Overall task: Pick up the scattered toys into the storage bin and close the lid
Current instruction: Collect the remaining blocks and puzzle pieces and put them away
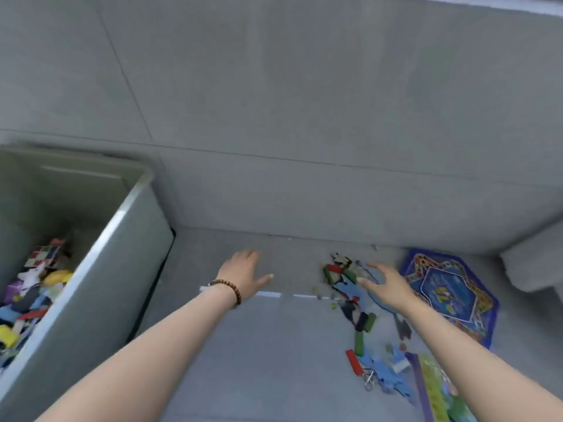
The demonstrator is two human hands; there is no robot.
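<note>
Roughly: bin (100, 239) at left edge, lid off, already part full of toys. Left hand (242, 274) mid-frame, fingers spread, holding nothing, likely braced for balance. Right hand (385, 283) spread wide over the toys (350, 287) at lower right, probably to scoop. Board (451, 293) beside them.

Your left hand (243, 269) and right hand (387, 287) are bare. Your left forearm (146, 339) and right forearm (475, 351) are uncovered right down to the bottom edge of the view. Where the left forearm meets the hand you wear a bracelet (228, 289) of small round dark brown beads in a single row. Blur hides any finer detail on the beads.
</note>
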